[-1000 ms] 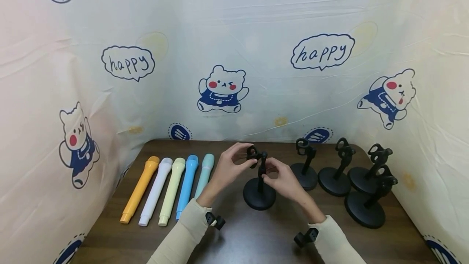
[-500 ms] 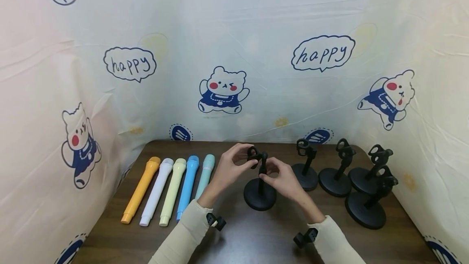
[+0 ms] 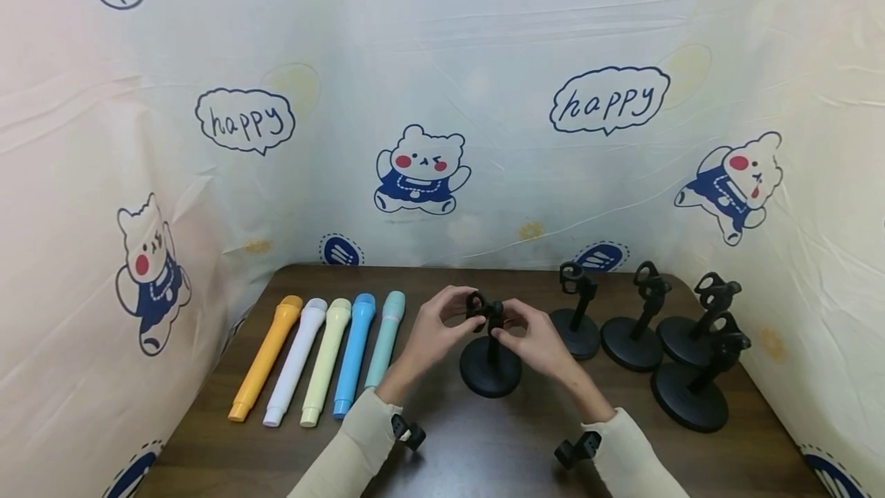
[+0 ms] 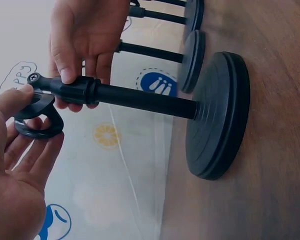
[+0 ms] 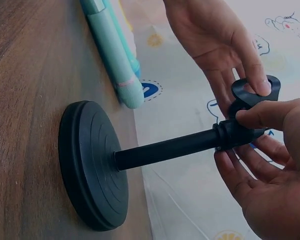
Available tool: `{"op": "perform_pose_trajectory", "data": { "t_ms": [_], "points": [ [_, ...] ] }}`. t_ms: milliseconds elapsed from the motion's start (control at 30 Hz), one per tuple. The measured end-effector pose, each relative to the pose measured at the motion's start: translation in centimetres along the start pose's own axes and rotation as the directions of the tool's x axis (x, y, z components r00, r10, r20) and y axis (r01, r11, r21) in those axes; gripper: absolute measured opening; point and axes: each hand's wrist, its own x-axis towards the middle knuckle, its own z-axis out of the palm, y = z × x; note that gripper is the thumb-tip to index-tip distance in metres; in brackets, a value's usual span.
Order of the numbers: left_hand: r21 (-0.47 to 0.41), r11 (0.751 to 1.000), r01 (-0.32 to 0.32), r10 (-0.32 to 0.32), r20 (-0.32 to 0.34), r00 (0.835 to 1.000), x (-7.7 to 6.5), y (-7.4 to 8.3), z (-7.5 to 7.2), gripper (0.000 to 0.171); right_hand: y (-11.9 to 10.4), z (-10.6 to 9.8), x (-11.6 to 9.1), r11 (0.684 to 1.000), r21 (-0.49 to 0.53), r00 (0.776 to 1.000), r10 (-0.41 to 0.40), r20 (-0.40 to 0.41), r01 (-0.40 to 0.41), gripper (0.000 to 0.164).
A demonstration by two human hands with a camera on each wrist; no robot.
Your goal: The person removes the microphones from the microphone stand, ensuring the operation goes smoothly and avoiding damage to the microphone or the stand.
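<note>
A black microphone stand with a round base stands upright on the table in front of me. My left hand pinches the ring-shaped clip at its top between thumb and fingers. From the other side, my right hand grips the thick collar of the pole just below the clip, thumb on one side and fingers on the other. In both wrist views the slim pole runs bare from the collar down to the base.
Several similar black stands are grouped on the right of the wooden table. To the left lies a row of toy microphones: orange, white, pale yellow, blue and teal. A patterned curtain surrounds the table.
The clip and top of the stand have come down a little, with my left hand lowering alongside. The base and my right hand have stayed nearly in place.
</note>
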Motion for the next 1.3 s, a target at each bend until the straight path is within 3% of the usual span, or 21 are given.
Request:
{"op": "perform_pose_trajectory", "data": {
  "t_ms": [333, 533, 700, 800, 933, 1133, 1300],
  "points": [
    [0.000, 1.000, 0.002, -0.002, -0.001, 1.000, -0.3, 0.1, 0.0, 0.045, 0.2, -0.1, -0.3, 0.997, 0.061, 0.998, -0.040, 0.055, 0.036, 0.043],
    [0.013, 1.000, 0.004, -0.004, 0.001, 1.000, -0.4, -0.1, 0.1, 0.045, 0.7, 0.7, -0.2, 0.999, -0.004, 0.998, -0.045, -0.051, 0.045, 0.034],
    [0.021, 1.000, 0.013, -0.013, 0.002, 1.000, -0.5, -0.1, 0.0, 0.045, 0.5, 1.9, 0.1, 0.996, -0.082, 0.987, 0.022, -0.160, -0.036, 0.034],
    [0.024, 1.000, 0.018, -0.018, 0.001, 1.000, -0.4, -0.2, 0.0, 0.044, 0.2, 2.3, 0.2, 0.993, -0.086, 0.981, 0.063, -0.183, -0.080, 0.037],
    [0.025, 1.000, 0.011, -0.011, 0.002, 1.000, -0.3, -0.3, 0.0, 0.045, 0.0, 1.9, 0.1, 0.993, -0.071, 0.987, 0.080, -0.137, -0.091, 0.038],
    [0.017, 1.000, -0.004, 0.004, 0.003, 1.000, -0.3, -0.2, 0.0, 0.045, 0.0, 0.7, -0.2, 1.000, 0.031, 1.000, 0.002, 0.016, -0.003, 0.041],
    [-0.001, 1.000, 0.011, -0.011, 0.007, 1.000, -0.3, -0.2, 0.0, 0.046, 0.3, 0.3, -0.4, 0.995, 0.093, 0.999, -0.031, 0.028, 0.028, 0.045]
  ]
}}
